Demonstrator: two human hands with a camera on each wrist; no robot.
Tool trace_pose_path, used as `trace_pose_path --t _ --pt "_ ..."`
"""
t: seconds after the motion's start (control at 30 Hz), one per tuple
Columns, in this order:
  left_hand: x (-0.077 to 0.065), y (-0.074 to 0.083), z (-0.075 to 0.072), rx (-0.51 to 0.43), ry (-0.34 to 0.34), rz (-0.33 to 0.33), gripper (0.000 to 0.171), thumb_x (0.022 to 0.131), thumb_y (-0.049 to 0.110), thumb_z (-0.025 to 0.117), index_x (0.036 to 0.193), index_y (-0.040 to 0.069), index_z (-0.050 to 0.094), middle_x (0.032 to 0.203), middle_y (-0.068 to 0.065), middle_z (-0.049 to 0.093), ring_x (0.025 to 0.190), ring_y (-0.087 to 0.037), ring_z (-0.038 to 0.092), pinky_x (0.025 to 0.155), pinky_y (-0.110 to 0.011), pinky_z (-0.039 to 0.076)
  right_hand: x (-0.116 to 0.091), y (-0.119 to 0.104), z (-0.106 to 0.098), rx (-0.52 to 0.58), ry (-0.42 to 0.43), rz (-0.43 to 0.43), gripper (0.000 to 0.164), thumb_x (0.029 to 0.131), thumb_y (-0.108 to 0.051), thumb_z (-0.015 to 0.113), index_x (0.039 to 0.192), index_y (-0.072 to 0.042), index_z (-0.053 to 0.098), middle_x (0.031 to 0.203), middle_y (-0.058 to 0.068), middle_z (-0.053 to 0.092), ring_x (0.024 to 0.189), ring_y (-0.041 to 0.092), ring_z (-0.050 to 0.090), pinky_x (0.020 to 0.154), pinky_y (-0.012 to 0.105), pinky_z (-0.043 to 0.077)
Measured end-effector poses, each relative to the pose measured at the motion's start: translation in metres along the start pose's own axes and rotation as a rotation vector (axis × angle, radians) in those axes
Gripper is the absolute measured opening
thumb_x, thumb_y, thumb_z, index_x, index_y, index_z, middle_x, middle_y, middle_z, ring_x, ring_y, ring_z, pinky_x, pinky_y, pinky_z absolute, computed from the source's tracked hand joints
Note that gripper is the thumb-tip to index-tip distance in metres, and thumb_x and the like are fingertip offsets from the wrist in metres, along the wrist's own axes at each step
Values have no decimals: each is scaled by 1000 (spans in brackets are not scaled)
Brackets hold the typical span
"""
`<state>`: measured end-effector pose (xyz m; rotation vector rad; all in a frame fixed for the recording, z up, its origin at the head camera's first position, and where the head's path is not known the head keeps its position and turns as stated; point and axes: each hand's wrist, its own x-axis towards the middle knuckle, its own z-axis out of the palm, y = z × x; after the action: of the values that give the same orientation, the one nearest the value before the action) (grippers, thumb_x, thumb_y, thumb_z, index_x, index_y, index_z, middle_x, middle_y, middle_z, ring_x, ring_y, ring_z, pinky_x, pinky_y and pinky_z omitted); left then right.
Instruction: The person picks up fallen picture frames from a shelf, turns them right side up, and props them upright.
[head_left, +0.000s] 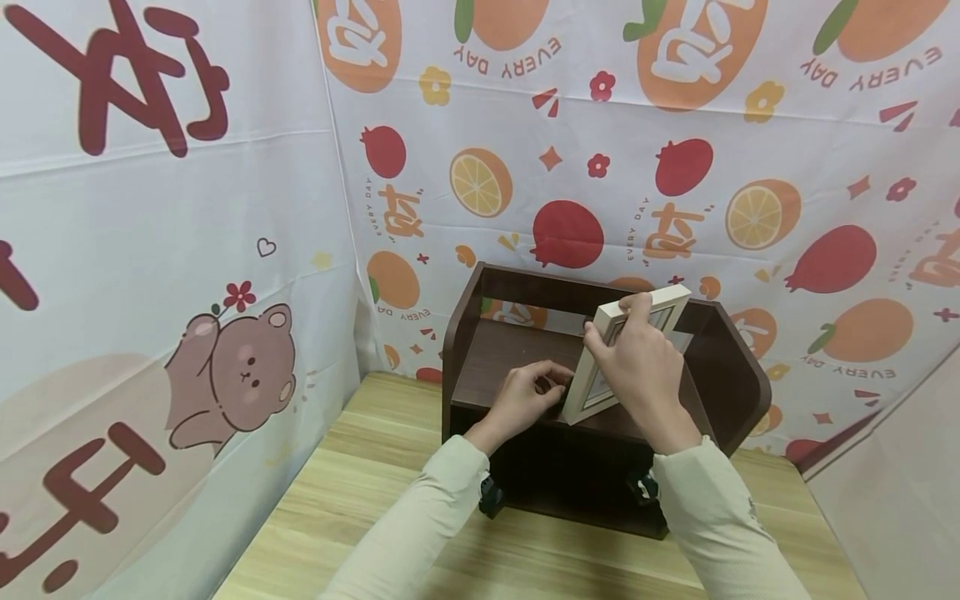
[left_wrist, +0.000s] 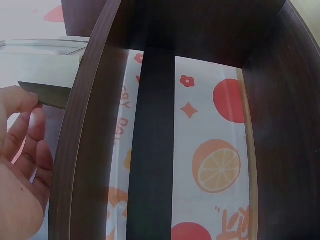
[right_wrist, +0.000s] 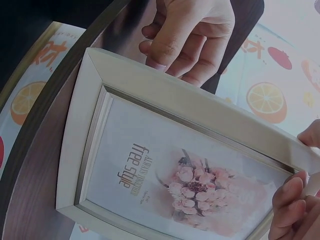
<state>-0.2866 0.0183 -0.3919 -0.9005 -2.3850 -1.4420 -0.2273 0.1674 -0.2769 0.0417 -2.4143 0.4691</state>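
A cream picture frame (head_left: 582,385) stands tilted on the upper board of a dark brown desktop shelf (head_left: 491,358). Behind its glass, the right wrist view shows a print of pink flowers (right_wrist: 197,190) with lettering. My right hand (head_left: 641,358) grips the frame by its upper end, thumb on one side and fingers over the top. At the frame's lower left side is my left hand (head_left: 525,393), its fingers bent. In the left wrist view, the left thumb and fingertips (left_wrist: 36,114) meet at the corner of a dark strip (left_wrist: 47,95) under the frame's pale edge.
The shelf rests on a wood-grain table (head_left: 360,467), its lower compartment (head_left: 562,475) dark. Two small dark objects, one a black clip-like piece (head_left: 491,497), show at the compartment's front. Fruit-printed cloth (head_left: 480,108) hangs behind, and a bear-printed cloth (head_left: 247,367) at the left.
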Motion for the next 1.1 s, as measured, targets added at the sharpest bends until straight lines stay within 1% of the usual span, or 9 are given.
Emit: trace_pose_path --t 0.23,0.53,0.8,1.1 --pt "-2 2 2 -25 7 5 19 91 5 64 108 11 70 97 -5 71 83 -15 65 73 -20 51 -1 0 -1 10 3 -4 51 90 -37 63 120 -2 42 57 14 57 41 22 46 39 28 29" --pt "-3 4 3 -20 8 -4 19 90 5 65 107 11 70 97 -5 71 83 -14 65 73 -19 51 -1 0 -2 15 -12 1 51 91 -38 63 121 -2 42 58 14 57 41 22 46 39 28 30" --pt "-5 5 3 -35 -3 -6 20 90 5 66 108 11 70 98 -5 71 83 -14 65 73 -20 51 -1 2 -1 28 -4 -6 50 90 -37 63 120 -2 42 60 13 57 43 23 48 41 28 31" --pt "-5 5 6 -41 -11 -9 20 90 7 66 109 12 70 97 -4 71 81 -11 64 71 -20 51 -1 5 -3 39 -7 -4 49 91 -35 62 120 -2 41 62 13 56 44 22 47 41 28 31"
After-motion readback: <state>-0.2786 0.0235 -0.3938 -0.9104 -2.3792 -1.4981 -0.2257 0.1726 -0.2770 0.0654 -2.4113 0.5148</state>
